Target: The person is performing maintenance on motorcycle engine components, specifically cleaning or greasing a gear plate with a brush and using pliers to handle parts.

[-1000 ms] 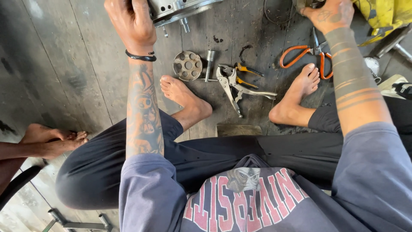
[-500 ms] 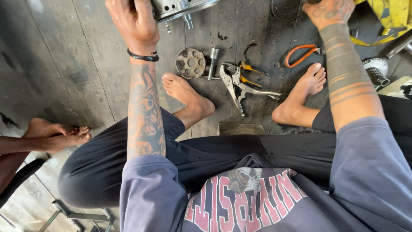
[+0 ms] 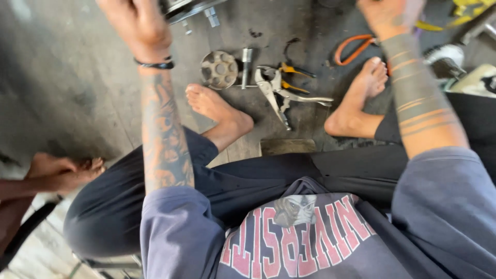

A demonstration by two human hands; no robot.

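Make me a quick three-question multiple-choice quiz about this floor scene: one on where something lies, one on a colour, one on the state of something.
1. Where does the round metal disc with holes lie?
A. just past the toes of the left foot
B. on the person's lap
C. under the right foot

2. What colour are the looped handles by the right foot?
A. blue
B. orange
C. white

3. How are the person's feet?
A. in boots
B. in socks
C. bare

Answers: 1 A, the disc sits on the floor just beyond the left toes. 2 B, the loop shows orange against the dark floor. 3 C, toes and skin are plainly visible on both feet.
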